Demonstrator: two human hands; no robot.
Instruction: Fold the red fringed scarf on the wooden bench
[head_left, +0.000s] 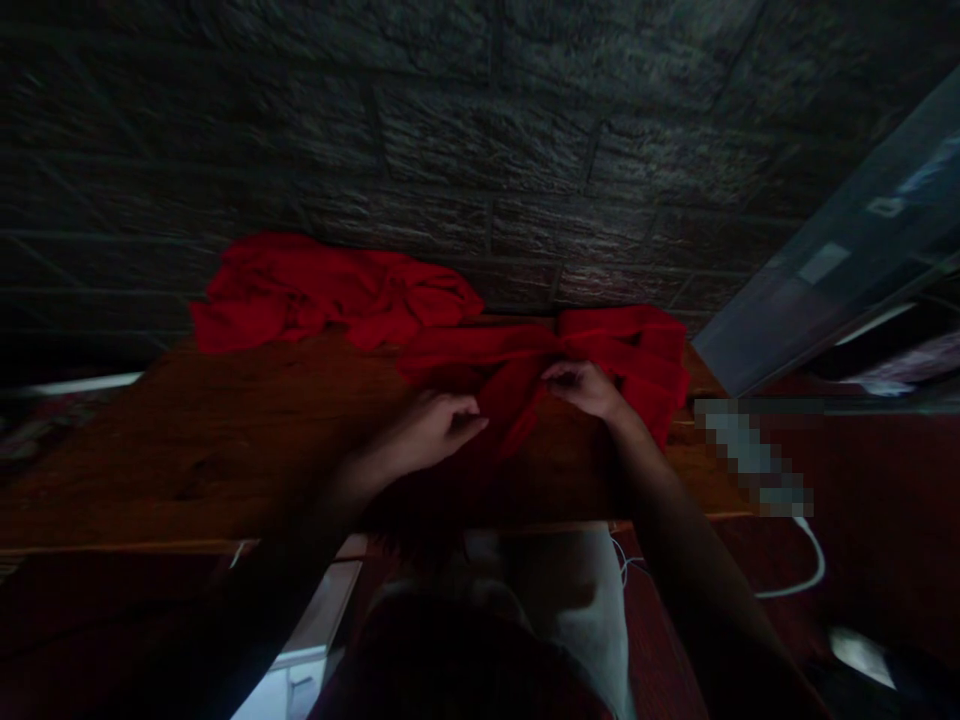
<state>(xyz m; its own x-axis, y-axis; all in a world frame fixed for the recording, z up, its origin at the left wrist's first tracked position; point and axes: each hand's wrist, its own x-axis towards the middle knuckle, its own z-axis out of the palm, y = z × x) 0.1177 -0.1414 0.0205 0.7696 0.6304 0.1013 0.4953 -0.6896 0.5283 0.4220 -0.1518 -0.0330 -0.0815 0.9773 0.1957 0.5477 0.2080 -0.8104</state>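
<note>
A strip-like piece of red cloth (480, 347) lies loosely folded on the wooden table in front of me, its darker near part spreading between my hands. My left hand (439, 428) is closed over its near left part, thumb and forefinger tips close together in a pinch. At the cloth's right side, my right hand (585, 387) pinches an edge between thumb and fingers. The dim light hides exactly how much fabric sits in each grip. More red fabric (645, 345) lies bunched just beyond and right of my right hand, partly behind the wrist.
Another crumpled red cloth (315, 285) rests at the table's back left, by the dark stone-block wall (480, 140). The wooden table (202, 430) ends close to my body. Right of it are a grey panel (817, 250), a blurred-out object (750, 455) and a white cable (817, 570).
</note>
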